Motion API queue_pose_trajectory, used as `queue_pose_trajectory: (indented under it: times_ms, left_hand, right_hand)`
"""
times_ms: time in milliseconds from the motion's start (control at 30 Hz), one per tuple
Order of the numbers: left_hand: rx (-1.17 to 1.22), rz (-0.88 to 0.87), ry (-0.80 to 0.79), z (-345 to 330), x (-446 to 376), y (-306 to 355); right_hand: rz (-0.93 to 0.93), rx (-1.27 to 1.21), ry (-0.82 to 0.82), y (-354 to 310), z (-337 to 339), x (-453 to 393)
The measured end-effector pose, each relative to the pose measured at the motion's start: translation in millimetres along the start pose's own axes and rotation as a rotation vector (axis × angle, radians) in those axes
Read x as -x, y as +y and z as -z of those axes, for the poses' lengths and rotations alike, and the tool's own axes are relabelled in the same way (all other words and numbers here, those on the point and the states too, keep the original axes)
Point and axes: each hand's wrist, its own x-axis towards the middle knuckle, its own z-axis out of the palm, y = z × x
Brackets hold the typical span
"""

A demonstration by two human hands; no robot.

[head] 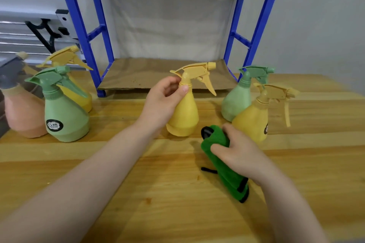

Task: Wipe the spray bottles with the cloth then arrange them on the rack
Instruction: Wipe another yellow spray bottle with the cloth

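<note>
Bottles sit in two clusters on the wooden table, rack behind. Far left: pink bottle with grey trigger, partly cut off by the frame edge; just beside it a green bottle with a round black label, and a yellow bottle tucked behind that. Blue rack stands at the back of the table, its lower shelf lined with brown cardboard, nothing on it yet. Left hand grips the centre yellow bottle around its narrow neck, thumb across the front just under the trigger head; bottle looks slightly tilted, its base on or barely off the table, can't tell which. Right hand is curled around a rolled green cloth with black trim, lying on the table just beside that bottle's base. Far right: another green bottle and another yellow bottle, touching or nearly so. Judgement: hard smooth plastic, probably light and likely empty, a bit slippery, tips easily when pushed high up. Neck hold suits wiping the body; regrip lower to do the trigger. Cloth soft, bunches easily, wraps the curve.
</note>
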Motion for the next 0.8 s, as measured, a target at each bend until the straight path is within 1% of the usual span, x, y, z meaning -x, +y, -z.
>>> queue_pose_trajectory:
  times_ms: [133, 300, 400, 667, 800]
  left_hand:
    - [0.046, -0.017, -0.013, -31.2, -13.6, -10.2]
    - [0.099, -0.044, -0.053, -56.9, -22.6, -12.3]
    - [0.073, -0.053, -0.081, -63.8, -26.1, -15.7]
    - [-0.005, -0.068, -0.124, -70.3, -29.1, -21.7]
    - [-0.101, -0.045, -0.146, -63.2, -29.6, -26.5]
  right_hand:
    - [0.054, -0.051, 0.093, 11.5, -6.5, 5.6]
    - [0.081, -0.089, 0.093, 20.9, -8.8, 6.4]
    - [0.076, -0.106, 0.132, 23.6, -8.9, 4.2]
    - [0.057, -0.172, 0.176, 26.6, -10.8, 0.8]
    - [0.051, -0.169, 0.179, 25.3, -10.7, 0.4]
